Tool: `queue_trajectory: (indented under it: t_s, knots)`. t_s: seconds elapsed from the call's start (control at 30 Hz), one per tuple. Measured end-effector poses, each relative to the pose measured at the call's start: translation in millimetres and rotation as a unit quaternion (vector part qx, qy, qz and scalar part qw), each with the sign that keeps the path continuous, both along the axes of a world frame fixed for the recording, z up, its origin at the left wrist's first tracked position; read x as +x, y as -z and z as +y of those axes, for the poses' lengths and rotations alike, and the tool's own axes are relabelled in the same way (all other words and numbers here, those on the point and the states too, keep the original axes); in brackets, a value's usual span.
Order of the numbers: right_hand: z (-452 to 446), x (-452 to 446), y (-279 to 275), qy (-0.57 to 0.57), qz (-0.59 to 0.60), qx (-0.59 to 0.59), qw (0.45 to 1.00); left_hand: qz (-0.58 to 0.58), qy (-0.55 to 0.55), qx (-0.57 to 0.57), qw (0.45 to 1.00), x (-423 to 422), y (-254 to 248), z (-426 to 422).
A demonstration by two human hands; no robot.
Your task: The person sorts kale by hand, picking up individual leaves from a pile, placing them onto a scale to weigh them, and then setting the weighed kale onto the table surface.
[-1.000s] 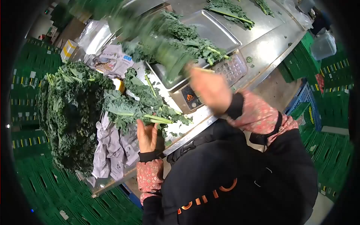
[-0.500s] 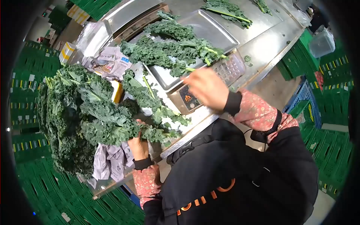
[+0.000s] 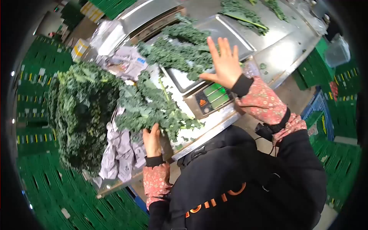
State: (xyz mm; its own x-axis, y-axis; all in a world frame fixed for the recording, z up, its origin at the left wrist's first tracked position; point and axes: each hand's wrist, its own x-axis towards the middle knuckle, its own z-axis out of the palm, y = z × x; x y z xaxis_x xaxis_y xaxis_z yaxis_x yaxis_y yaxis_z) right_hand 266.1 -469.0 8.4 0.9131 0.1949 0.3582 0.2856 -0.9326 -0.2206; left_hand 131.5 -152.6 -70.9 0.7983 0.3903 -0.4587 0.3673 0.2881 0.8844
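My right hand point(image 3: 225, 64) is spread open over the near right part of a metal scale tray point(image 3: 245, 43), beside the kale leaves point(image 3: 172, 53) lying on it. Below that hand the scale's green display point(image 3: 216, 96) is lit. My left hand point(image 3: 152, 141) is at the lower edge of loose kale leaves point(image 3: 147, 105) on the table, thumb and fingers touching them; part of the fingers lies behind the leaves, so its grip is unclear. A large heap of kale point(image 3: 82, 119) stands to the left.
Crumpled paper point(image 3: 119, 153) lies under and beside the heap. More kale leaves point(image 3: 245, 17) rest at the table's far side. Clear plastic bags point(image 3: 105, 38) are at the back left. Green crates point(image 3: 34, 126) stand on both sides; a clear container point(image 3: 337, 51) is at right.
My right hand has opened out over the tray, and the scale's display has lit green. The leaves at my left hand, lifted over the heap half a second ago, now lie farther right.
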Motion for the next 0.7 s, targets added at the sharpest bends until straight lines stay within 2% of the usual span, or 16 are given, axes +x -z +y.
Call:
queue_trajectory:
  t_s: [0.03,0.13,0.17,0.23,0.27,0.33,0.37,0.43,0.5,0.57,0.7]
  knots:
    - [3,0,0,-0.013,-0.040,-0.015,0.999,-0.003,-0.006,0.009,1.000,-3,2,2]
    - [10,-4,-10,-0.126,-0.096,0.066,0.985,-0.021,-0.026,0.028,0.999,-4,0,-9]
    - [15,-6,-11,-0.162,-0.106,0.083,0.978,0.004,0.018,0.047,0.999,2,2,-7]
    - [30,-15,-14,-0.205,-0.107,0.077,0.970,-0.081,0.011,0.197,0.977,10,74,13]
    - [37,-19,-15,-0.219,-0.099,0.066,0.968,-0.080,0.002,0.198,0.977,11,72,15]
    - [46,-21,-16,-0.235,-0.088,0.067,0.966,-0.046,-0.007,0.029,0.999,12,54,14]
    - [47,-20,-15,-0.241,-0.087,0.068,0.964,-0.044,-0.013,0.029,0.999,8,42,14]
    - [46,-18,-14,-0.243,-0.091,0.091,0.961,-0.154,-0.048,-0.022,0.987,-2,11,15]
    - [49,-19,-14,-0.250,-0.095,0.102,0.958,-0.150,-0.059,-0.013,0.987,-18,9,41]
    - [55,-23,-10,-0.281,-0.093,0.112,0.948,-0.171,-0.091,-0.009,0.981,-33,-13,48]
    - [86,-45,7,-0.354,0.029,0.119,0.927,-0.218,-0.111,-0.029,0.969,-60,-18,83]
